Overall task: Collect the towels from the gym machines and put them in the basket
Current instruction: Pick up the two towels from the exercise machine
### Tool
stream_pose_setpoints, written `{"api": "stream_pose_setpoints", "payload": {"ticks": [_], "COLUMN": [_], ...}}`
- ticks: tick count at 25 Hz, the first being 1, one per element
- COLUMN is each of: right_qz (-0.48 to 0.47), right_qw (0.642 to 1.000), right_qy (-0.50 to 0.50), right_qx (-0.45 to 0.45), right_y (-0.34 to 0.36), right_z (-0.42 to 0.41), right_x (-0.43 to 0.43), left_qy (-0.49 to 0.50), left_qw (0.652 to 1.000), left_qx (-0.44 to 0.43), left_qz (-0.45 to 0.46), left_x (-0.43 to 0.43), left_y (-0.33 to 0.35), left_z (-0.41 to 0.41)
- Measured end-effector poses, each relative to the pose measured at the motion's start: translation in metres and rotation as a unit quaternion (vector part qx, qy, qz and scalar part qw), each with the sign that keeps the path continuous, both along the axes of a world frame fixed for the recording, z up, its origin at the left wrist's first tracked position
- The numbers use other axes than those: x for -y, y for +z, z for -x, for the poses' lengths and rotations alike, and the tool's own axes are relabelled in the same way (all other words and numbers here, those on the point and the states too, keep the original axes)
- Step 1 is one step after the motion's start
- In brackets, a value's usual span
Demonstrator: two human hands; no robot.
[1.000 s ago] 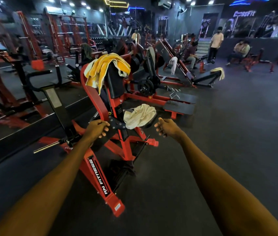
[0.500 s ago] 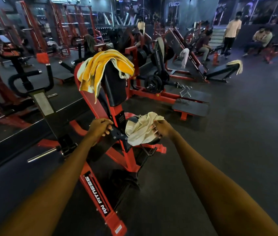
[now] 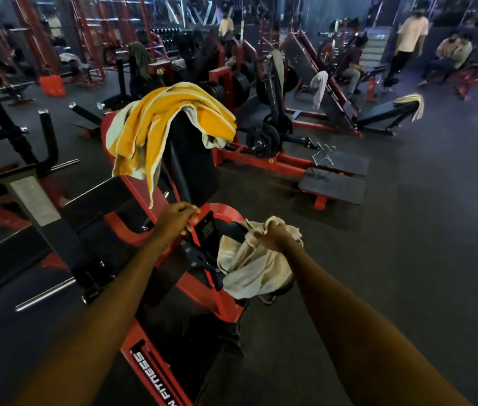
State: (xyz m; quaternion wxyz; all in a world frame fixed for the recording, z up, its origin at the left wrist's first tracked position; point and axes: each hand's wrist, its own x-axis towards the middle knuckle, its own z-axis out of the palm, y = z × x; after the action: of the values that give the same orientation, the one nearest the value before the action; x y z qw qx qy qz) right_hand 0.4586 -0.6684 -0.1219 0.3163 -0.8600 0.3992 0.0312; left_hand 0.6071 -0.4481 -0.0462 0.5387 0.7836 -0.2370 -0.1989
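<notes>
my right hand [image 3: 272,236] is squeezing the cream towel [image 3: 256,266] lying on the seat of the red machine [image 3: 202,291]. my left hand [image 3: 176,215] is gripping its frame. a yellow towel [image 3: 155,124] is hanging over the top pad.

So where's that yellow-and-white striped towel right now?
The yellow-and-white striped towel hangs over the top of the black back pad on the nearest red machine, left of centre, above the left hand.
</notes>
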Motion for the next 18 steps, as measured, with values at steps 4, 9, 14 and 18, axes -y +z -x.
{"api": "stream_pose_setpoints", "payload": {"ticks": [4, 9, 14, 18], "right_qz": [0.0, -0.011, -0.045, -0.049], "right_qw": [0.999, 0.992, 0.998, 0.998], "right_qy": [0.008, 0.074, 0.002, 0.029], "right_qx": [-0.049, -0.101, -0.043, -0.019], "right_y": [-0.055, -0.102, -0.191, -0.11], "right_z": [-0.027, -0.043, -0.065, -0.064], "right_x": [0.017, 0.021, 0.041, 0.03], "left_qy": [-0.01, -0.001, -0.014, -0.061], "left_qw": [1.0, 1.0, 1.0, 0.996], "left_qx": [-0.009, -0.024, -0.006, 0.054], "left_qz": [-0.017, -0.012, -0.007, 0.04], "left_x": [0.025, 0.041, 0.053, 0.071], "left_y": [-0.008, -0.016, -0.008, 0.04], "left_z": [-0.026, -0.043, -0.051, -0.046]}}
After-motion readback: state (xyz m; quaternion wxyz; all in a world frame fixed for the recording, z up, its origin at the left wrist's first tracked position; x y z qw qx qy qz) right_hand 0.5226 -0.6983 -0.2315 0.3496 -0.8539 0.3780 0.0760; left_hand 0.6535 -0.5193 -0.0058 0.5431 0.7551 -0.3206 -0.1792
